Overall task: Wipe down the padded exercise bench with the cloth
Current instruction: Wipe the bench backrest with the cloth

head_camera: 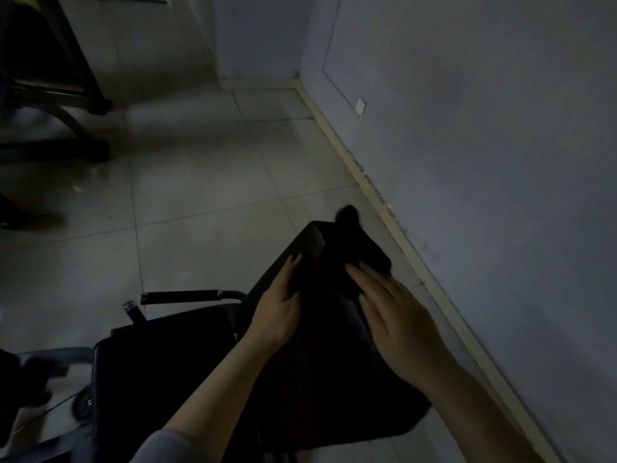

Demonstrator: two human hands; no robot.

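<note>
The black padded bench (312, 240) runs from the bottom centre up toward the wall, with a second wide pad (160, 362) at lower left. A dark cloth (365, 245), hard to tell from the pad in the dim light, lies over the far right end; one corner sticks up past the edge. My right hand (394, 322) lies flat, fingertips pressing on the near edge of the cloth. My left hand (280, 305) holds the pad's left edge, with its fingers along the side.
A metal handle with a black grip (180, 297) and a small wheel (83, 402) stick out left of the bench. A wall (500, 162) with a socket (360, 105) stands close on the right. Dark equipment (50, 78) stands on the tiled floor at upper left.
</note>
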